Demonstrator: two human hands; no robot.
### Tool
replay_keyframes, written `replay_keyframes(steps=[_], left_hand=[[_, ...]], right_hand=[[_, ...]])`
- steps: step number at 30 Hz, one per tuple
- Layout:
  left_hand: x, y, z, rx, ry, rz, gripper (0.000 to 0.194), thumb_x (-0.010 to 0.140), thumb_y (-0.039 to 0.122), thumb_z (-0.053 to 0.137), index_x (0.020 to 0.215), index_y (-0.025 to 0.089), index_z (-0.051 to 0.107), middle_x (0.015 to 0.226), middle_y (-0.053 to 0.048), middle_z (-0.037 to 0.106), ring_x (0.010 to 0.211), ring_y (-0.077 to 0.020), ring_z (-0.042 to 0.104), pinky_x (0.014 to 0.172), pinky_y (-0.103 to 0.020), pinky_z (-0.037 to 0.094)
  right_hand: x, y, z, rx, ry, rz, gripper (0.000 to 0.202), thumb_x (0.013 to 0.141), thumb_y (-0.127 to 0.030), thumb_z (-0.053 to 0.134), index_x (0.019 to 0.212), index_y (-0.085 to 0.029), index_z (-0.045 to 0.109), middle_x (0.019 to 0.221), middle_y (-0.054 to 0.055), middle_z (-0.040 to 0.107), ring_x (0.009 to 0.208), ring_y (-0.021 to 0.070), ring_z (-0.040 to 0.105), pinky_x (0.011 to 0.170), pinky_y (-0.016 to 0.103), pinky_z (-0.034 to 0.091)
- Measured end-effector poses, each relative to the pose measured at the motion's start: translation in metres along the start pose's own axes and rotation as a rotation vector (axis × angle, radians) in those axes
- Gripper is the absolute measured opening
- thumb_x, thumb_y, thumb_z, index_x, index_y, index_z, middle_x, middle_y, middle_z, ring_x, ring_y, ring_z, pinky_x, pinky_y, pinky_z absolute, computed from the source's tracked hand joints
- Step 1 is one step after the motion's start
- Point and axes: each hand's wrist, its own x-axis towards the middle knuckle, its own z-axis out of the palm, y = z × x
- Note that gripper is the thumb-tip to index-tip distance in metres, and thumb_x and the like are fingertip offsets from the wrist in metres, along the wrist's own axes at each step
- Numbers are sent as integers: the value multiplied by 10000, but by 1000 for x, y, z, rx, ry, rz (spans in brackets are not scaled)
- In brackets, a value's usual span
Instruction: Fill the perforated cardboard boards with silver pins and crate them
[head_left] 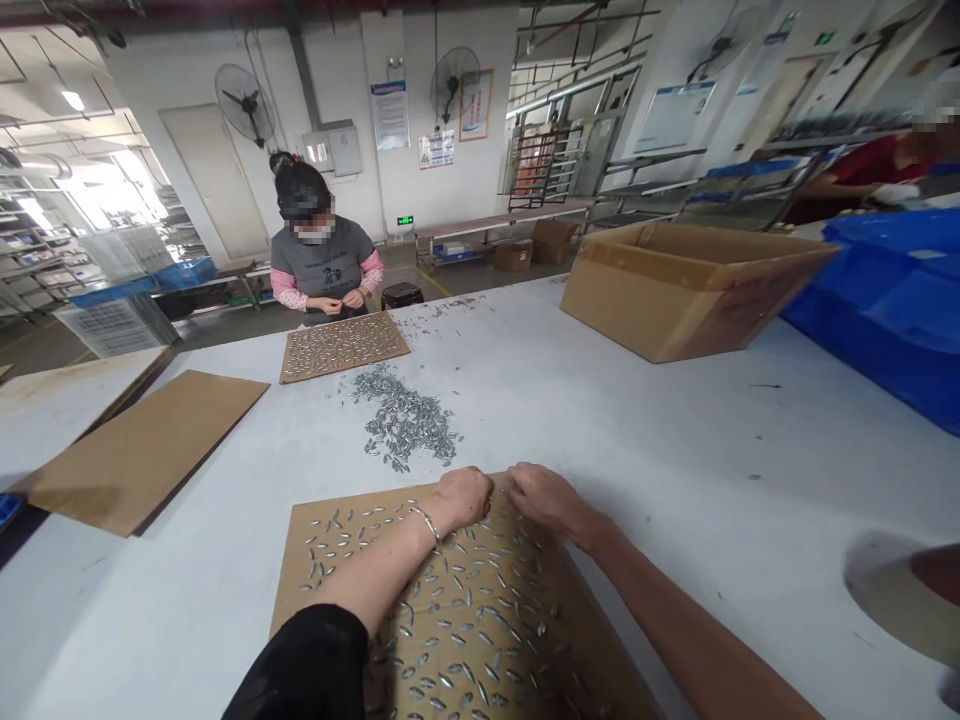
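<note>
A cardboard sheet (442, 600) lies on the white table under my forearms, covered with small silvery metal pieces set apart from each other. At its far edge my left hand (465, 495), with a bracelet at the wrist, is closed, fingers curled down near the metal pieces. Just right of it, by the sheet's far right corner, my right hand (544, 495) is closed too, fingertips pinched together. Whatever either hand holds is too small or hidden to make out. Beyond the sheet lies a loose pile of the same metal pieces (409, 420).
Across the white table (675, 430), a person handles something small behind another filled cardboard sheet (345, 347). A bare cardboard sheet (150, 450) lies left. An open cardboard box (675, 290) and blue bin (885, 310) stand right. Another person in red is at far right.
</note>
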Motion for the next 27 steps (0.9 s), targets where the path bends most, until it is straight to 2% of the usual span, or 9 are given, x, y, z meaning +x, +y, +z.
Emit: replay_keyframes(steps=[5, 10, 14, 17, 22, 24, 27], left_hand=[[1, -2, -5, -12, -53, 12, 279, 928, 222, 596, 1136, 154, 770, 1175, -197, 764, 1095, -310, 739, 883, -351, 607], [10, -3, -9, -23, -81, -7, 304, 871, 155, 627, 1134, 130, 777, 1117, -200, 780, 1032, -304, 754, 843, -337, 611], [12, -3, -12, -40, -65, -11, 269, 869, 131, 619, 1079, 112, 786, 1088, -204, 782, 1005, -287, 752, 855, -328, 594], [5, -5, -18, -72, -25, -16, 247, 899, 135, 584, 1046, 117, 783, 1072, -190, 784, 972, -263, 747, 835, -312, 584], [-30, -20, -37, -129, 120, -44, 272, 976, 144, 475, 1037, 129, 739, 1117, -147, 751, 958, -203, 707, 831, -277, 554], [-55, -29, -43, -137, 158, -52, 274, 999, 146, 446, 1002, 124, 719, 1087, -128, 729, 898, -181, 685, 803, -269, 540], [-105, -44, -45, -147, 210, -44, 244, 1005, 160, 462, 931, 136, 693, 994, -94, 686, 775, -164, 635, 746, -280, 512]], right_hand=[[-4, -1, -5, 48, -26, -44, 192, 923, -198, 495, 841, -185, 668, 928, 95, 728, 820, 195, 602, 682, 291, 304], [-1, -8, -11, 132, -48, -86, 183, 888, -165, 522, 786, -204, 669, 815, 56, 724, 762, 180, 610, 653, 281, 299], [1, -5, -11, 184, -52, -72, 163, 853, -135, 548, 801, -202, 687, 839, 53, 737, 803, 185, 644, 664, 262, 327], [-1, 0, -5, 166, -36, -40, 156, 832, -124, 569, 839, -197, 706, 884, 61, 740, 836, 194, 648, 694, 263, 344], [-7, 2, -3, 145, 31, -22, 187, 930, -214, 522, 856, -174, 689, 945, 94, 709, 881, 202, 621, 758, 281, 360], [-10, 1, -5, 138, 62, -31, 208, 953, -223, 498, 865, -174, 680, 950, 93, 698, 883, 197, 611, 767, 281, 359], [-16, -2, -7, 112, 70, -22, 226, 964, -227, 486, 844, -179, 672, 937, 88, 692, 862, 191, 600, 746, 283, 350]])
